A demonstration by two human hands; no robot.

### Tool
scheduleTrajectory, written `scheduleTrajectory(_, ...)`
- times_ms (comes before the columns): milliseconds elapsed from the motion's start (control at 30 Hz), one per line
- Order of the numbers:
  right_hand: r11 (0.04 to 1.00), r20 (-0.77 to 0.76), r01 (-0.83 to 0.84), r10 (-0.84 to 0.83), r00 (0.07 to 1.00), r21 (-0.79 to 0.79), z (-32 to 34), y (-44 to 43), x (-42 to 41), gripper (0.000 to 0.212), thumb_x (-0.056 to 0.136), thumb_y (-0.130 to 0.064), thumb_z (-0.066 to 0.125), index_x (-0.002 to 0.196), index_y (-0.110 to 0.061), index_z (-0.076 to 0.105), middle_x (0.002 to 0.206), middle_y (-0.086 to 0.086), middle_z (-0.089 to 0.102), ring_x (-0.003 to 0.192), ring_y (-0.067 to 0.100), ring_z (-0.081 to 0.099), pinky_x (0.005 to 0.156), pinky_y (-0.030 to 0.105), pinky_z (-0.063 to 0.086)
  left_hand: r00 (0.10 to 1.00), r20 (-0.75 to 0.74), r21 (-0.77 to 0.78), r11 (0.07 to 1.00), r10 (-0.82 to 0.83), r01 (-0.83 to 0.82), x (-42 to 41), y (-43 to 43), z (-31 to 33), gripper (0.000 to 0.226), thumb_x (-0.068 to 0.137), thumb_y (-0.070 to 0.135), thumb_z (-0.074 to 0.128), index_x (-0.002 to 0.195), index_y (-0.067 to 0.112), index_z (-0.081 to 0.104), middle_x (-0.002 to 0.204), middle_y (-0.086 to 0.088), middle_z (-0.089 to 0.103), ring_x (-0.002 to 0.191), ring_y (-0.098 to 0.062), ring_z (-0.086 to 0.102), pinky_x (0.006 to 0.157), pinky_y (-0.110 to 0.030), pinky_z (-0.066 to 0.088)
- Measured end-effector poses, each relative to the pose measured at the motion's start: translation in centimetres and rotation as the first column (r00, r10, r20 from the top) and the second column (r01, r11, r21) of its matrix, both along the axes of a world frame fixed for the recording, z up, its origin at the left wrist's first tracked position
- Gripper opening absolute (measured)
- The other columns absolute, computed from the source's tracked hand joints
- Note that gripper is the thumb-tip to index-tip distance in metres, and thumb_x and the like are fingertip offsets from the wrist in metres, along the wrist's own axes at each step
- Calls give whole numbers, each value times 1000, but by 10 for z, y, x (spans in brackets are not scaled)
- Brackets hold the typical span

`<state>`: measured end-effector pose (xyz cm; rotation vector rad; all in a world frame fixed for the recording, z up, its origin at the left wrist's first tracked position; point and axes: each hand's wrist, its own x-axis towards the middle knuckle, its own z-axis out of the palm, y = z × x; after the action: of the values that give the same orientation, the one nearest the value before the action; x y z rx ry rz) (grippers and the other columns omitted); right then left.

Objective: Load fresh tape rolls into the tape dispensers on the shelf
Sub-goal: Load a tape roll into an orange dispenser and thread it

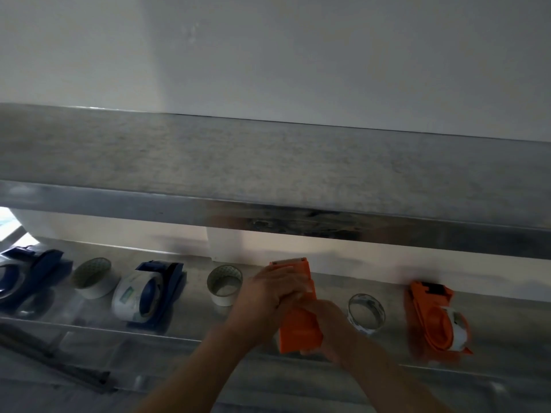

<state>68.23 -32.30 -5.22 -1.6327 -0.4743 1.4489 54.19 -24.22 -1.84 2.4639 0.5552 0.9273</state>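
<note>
Left hand (275, 289) grips the upper half of the orange dispenser (298, 326), and right hand (326, 323) holds its lower right edge. I see it at the shelf (504, 311). White roll (225, 286) just left of it, clear roll (366, 314) just right.
</note>
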Motion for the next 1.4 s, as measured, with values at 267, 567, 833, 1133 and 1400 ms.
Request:
scheduleTrajectory(267, 998, -196, 37, -46, 979, -54, -4, 5, 1, 38, 87, -35, 55, 109, -6, 65, 91, 17, 73, 81, 35, 68, 62, 36, 49, 994, -64, 142, 987, 90, -80, -2, -2, -36, 26, 95, 38, 51, 103, 28, 74, 123, 11, 68, 131, -11, 49, 111, -40, 26)
scheduleTrajectory(567, 994, -371, 102, -106, 922, -30, -3, 3, 8, 55, 83, -50, 51, 111, -6, 68, 104, 21, 71, 91, 37, 66, 74, 40, 53, 992, -59, 149, 983, 115, -105, 1, -3, -50, 25, 93, 37, 52, 97, 29, 75, 128, 11, 64, 136, -10, 41, 109, -45, 29)
scheduleTrajectory(833, 996, -259, 93, -87, 962, 12, -5, 2, 4, 56, 85, -57, 61, 118, -11, 66, 104, 20, 73, 91, 38, 68, 68, 40, 50, 994, -52, 156, 984, 100, -91, 4, -2, -49, 23, 92, 36, 53, 98, 31, 75, 130, 12, 63, 138, -13, 40, 109, -47, 32)
scheduleTrajectory(1133, 993, -303, 84, -56, 952, 81, 2, 2, 14, 55, 88, -57, 57, 124, -16, 63, 118, 18, 70, 115, 47, 61, 77, 48, 45, 866, 98, -691, 660, 491, -296, -1, -19, -33, 36, 93, 36, 58, 125, 47, 47, 139, 2, 51, 128, -20, 48, 104, -42, 45)
scheduleTrajectory(1400, 990, -391, 122, -87, 916, 65, 5, 5, 15, 55, 82, -56, 60, 125, -22, 63, 119, 17, 70, 112, 45, 62, 82, 54, 48, 933, -112, -991, -104, 341, -81, 1, -2, -37, 34, 97, 41, 48, 117, 14, 57, 128, -16, 59, 109, -35, 60, 89, -47, 50)
